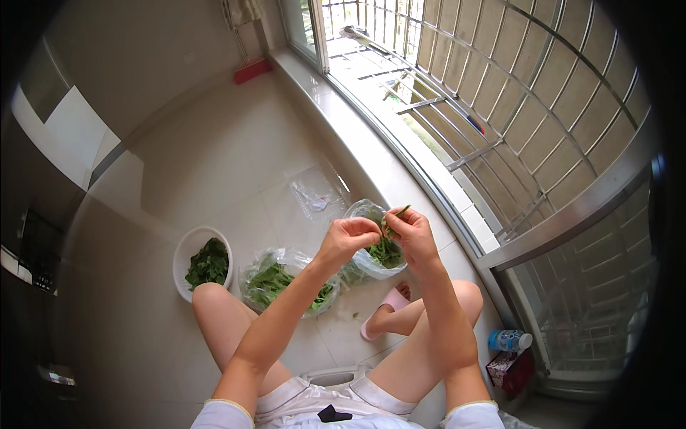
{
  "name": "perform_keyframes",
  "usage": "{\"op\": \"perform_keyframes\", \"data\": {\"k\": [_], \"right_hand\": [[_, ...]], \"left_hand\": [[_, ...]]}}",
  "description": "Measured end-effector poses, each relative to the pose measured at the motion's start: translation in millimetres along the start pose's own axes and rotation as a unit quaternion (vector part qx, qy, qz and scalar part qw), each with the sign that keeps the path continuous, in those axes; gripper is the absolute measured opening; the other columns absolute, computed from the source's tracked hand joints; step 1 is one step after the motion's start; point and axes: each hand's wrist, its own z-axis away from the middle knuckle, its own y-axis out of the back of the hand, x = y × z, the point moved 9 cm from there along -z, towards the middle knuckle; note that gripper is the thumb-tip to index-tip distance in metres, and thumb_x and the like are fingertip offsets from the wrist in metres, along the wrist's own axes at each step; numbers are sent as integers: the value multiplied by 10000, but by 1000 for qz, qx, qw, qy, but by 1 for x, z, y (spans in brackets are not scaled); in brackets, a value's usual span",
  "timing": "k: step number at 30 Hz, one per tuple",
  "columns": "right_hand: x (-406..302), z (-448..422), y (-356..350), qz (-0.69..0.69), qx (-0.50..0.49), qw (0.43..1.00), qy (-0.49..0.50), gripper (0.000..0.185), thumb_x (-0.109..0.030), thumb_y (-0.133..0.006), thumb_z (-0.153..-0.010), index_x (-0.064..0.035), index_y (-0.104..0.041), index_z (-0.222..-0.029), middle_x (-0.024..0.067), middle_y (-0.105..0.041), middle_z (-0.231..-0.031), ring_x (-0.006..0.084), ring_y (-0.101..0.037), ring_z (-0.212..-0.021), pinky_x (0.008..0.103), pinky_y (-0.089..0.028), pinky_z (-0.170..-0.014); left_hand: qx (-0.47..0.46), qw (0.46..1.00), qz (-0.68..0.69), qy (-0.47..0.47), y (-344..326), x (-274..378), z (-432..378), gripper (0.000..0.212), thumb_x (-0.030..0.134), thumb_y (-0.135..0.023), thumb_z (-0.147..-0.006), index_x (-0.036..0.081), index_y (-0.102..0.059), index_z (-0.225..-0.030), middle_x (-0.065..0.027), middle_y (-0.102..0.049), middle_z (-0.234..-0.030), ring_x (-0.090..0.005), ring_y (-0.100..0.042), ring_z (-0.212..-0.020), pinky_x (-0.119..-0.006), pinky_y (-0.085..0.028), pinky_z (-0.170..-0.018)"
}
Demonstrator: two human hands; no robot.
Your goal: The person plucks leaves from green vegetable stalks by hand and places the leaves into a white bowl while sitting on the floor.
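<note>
A green leafy sprig (394, 224) is pinched in my right hand (417, 236), its stem poking up past the thumb. My left hand (345, 241) meets it from the other side, fingertips closed at the sprig's lower leaves. Directly beneath both hands, a clear plastic bag (378, 271) stands open with leafy greens (385, 252) inside. Another clear bag (246, 281), under my left forearm, holds more greens (270, 284); the forearm hides part of it. Farther left, a white plastic basket (178, 263) contains dark green leaves (208, 263).
A flat clear plastic piece (319, 193) lies on the tiled floor beyond the bags. My pink slipper (395, 300) is beside the right bag. At right, a bottle (506, 340) rests by a dark red box (512, 370). A window ledge (364, 145) runs along the right; a red broom (253, 71) stands far off.
</note>
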Motion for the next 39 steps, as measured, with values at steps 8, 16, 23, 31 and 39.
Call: {"op": "perform_keyframes", "data": {"k": [8, 16, 23, 31, 39], "right_hand": [[-20, -1, 10, 17, 32, 999, 17, 121, -79, -595, -729, 8, -580, -812, 44, -580, -715, 87, -538, -628, 199, -435, -592], [12, 1, -29, 216, -53, 975, -5, 138, -109, -638, -686, 20, -622, -732, 12, -573, -605, 43, -478, -547, 172, -379, -489], [33, 4, -84, 332, -140, 931, 49, 116, -47, -625, -689, 34, -593, -766, 52, -564, -714, 73, -518, -628, 185, -428, -538], [55, -2, -117, 229, -169, 955, -84, 165, -127, -586, -728, 30, -598, -778, 47, -575, -661, 76, -520, -586, 194, -415, -485], [84, -6, -144, 255, -196, 934, -154, 157, -115, -570, -718, 38, -590, -752, 43, -568, -652, 81, -517, -575, 200, -417, -484]], "left_hand": [[111, 928, -349, -64, 19, -30, -37, 228, 219, -577, -730, 34, -618, -857, -130, -531, -1016, -229, -513, -913, -298, -400, -779], [91, 958, -245, -119, 35, 46, 1, 140, 148, -638, -681, 46, -630, -777, -41, -574, -787, -116, -523, -778, -269, -407, -703], [142, 938, -292, -121, 69, 51, 41, 110, 105, -634, -655, 34, -612, -736, -38, -567, -727, -133, -521, -719, -263, -409, -652], [197, 807, -500, -246, 89, 71, 86, 87, 50, -612, -625, 51, -556, -691, -60, -556, -719, -213, -510, -690, -316, -396, -632], [156, 733, -617, -241, 98, 73, 99, 118, 69, -597, -616, 69, -543, -721, -35, -521, -719, -197, -484, -750, -337, -355, -715]]}}
